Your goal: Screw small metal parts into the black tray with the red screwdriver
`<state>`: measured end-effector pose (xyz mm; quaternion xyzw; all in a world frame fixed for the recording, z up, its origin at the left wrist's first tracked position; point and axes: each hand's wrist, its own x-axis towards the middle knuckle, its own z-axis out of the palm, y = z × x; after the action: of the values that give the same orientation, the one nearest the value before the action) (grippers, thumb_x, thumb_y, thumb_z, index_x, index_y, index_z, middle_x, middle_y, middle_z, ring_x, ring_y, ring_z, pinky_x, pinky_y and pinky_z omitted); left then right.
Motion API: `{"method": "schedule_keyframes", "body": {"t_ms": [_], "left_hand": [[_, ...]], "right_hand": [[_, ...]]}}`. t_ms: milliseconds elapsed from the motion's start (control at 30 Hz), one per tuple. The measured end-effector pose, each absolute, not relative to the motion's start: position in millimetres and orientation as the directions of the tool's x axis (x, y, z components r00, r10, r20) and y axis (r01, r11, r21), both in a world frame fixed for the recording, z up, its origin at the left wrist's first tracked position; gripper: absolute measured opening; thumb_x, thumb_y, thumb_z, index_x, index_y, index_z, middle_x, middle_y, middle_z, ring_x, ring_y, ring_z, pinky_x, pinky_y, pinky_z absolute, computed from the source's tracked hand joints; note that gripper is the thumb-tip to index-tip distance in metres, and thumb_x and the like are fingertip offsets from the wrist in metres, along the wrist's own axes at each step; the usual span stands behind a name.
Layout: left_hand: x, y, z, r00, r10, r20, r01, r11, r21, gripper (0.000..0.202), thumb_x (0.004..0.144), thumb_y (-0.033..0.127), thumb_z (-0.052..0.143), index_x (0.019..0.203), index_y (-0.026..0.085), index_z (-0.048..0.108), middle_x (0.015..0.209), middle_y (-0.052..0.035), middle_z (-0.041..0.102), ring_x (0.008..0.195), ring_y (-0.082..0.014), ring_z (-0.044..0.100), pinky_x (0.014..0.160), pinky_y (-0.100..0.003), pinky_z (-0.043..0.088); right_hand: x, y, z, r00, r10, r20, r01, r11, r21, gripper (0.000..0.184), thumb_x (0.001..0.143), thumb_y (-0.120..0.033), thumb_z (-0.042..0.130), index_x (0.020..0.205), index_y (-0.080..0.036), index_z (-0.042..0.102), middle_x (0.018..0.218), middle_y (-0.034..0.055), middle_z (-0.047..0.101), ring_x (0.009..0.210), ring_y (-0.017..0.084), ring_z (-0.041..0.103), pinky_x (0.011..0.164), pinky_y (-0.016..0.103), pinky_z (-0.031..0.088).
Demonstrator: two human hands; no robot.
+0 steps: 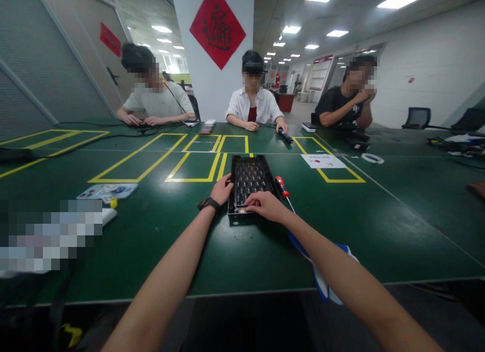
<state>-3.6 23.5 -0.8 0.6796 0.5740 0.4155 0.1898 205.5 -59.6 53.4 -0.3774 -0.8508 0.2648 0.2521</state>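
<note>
A black rectangular tray-like case (250, 178) with a honeycomb inside lies on the green table (159, 225) in front of me. My left hand (221, 190) grips its left edge, fingers curled against the side; a dark watch sits on that wrist. My right hand (265, 204) rests on the near end of the case, fingers curled and pinching at a small pale part there. A red-handled screwdriver (282, 187) lies just right of the case, beside my right hand.
Three people sit along the far side of the table. Yellow tape rectangles (197, 165) mark the tabletop. A white paper (323, 161) and a tape ring (372, 158) lie to the right, a blue-and-white object (322, 276) under my right forearm, cards (107, 191) at left.
</note>
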Motion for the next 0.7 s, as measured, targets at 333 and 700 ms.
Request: {"method": "schedule_keyframes", "body": {"t_ms": [333,700], "left_hand": [[-3.3,23.4,-0.7,-0.012,0.936,0.352,0.621,-0.269,0.736,0.049,0.078,0.021,0.046,0.126,0.013,0.05,0.128,-0.0104,0.053,0.117,-0.0209,0.05,0.105,-0.036,0.036],[-3.7,24.8,-2.2,-0.005,0.934,0.356,0.616,-0.278,0.737,0.048,0.079,0.02,0.046,0.126,0.015,0.05,0.128,-0.0087,0.054,0.118,-0.0202,0.049,0.105,-0.036,0.035]], "right_hand": [[205.6,-59.5,54.4,-0.587,0.772,0.244,0.508,0.586,-0.632,0.021,0.074,-0.03,0.066,0.09,-0.016,0.07,0.077,0.0036,0.068,0.065,0.01,0.057,0.064,0.022,0.041],[204.7,-58.6,55.2,-0.602,0.755,0.26,0.545,0.626,-0.557,0.019,0.077,-0.032,0.063,0.085,-0.018,0.073,0.079,0.0051,0.07,0.07,0.012,0.058,0.069,0.023,0.04]]}}
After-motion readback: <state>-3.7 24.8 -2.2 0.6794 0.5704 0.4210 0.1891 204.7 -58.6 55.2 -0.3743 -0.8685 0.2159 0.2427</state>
